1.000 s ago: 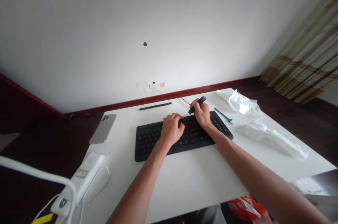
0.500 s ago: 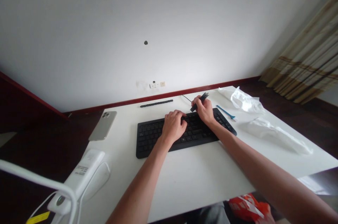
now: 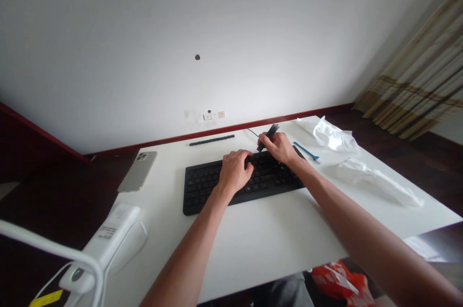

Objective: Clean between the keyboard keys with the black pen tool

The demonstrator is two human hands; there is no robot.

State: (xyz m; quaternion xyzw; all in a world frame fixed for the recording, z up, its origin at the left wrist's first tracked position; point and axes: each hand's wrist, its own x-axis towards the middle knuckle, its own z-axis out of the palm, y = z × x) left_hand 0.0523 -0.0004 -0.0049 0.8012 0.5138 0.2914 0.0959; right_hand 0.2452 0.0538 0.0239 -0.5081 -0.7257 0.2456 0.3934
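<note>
My left hand point(image 3: 235, 172) rests on the black keyboard point(image 3: 217, 191), its fingers curled over the keys near the top middle. Its fingertips are hidden under the hand. My right hand point(image 3: 278, 147) sits above the keyboard's upper right part, shut on a dark slim handheld tool point(image 3: 268, 136). A thin metal tip point(image 3: 258, 149) on that tool points down toward the left hand's fingers. A thin black cable point(image 3: 253, 132) runs from the tool's far end toward the back of the white table point(image 3: 260, 234).
A phone point(image 3: 137, 171) lies left, with a white charger point(image 3: 108, 234) nearer me. A black strip point(image 3: 211, 140) lies at the back. To the right are a blue brush point(image 3: 306, 151) and white plastic bags point(image 3: 333, 135). A white chair arm point(image 3: 47, 244) crosses the lower left.
My right hand has turned and moved toward the keyboard's top right, tilting the tool. The whole view has shifted slightly, and my left hand stays on the keys.
</note>
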